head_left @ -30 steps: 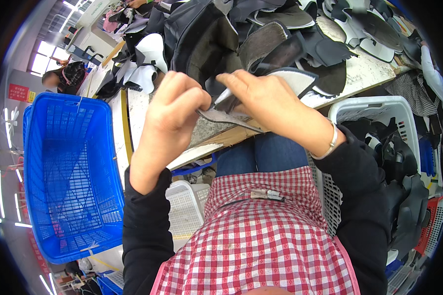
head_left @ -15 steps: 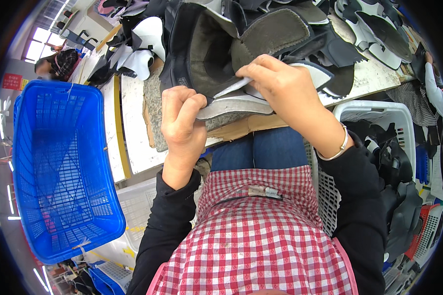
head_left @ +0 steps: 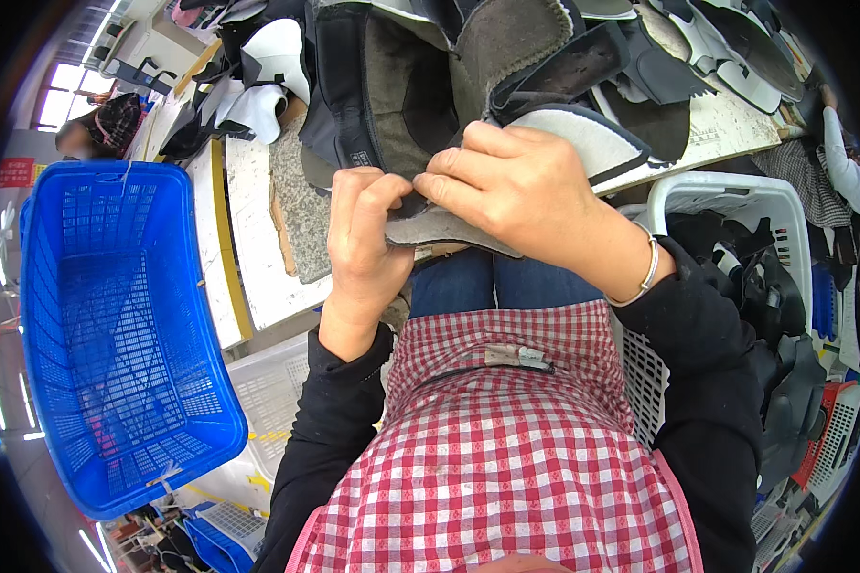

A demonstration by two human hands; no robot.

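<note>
A black boot upper with a dark grey lining lies partly on the table in front of me. Along its near side runs a grey, curved edge. My left hand is closed on this edge with a pinch of thumb and fingers. Close against it, my right hand is also closed, its fingertips pressed on the same edge. The exact fold between the fingertips is hidden. To the right of my right hand lies a white-lined piece with a black rim.
Black, grey and white shoe pieces lie along the white table. A blue basket stands at left. A white basket with black pieces is at right. Other people are at the far left and right.
My right hand has moved left and slightly down, up beside my left hand. The grey edge has been folded or drawn in between them, and the upper has shifted a little.
</note>
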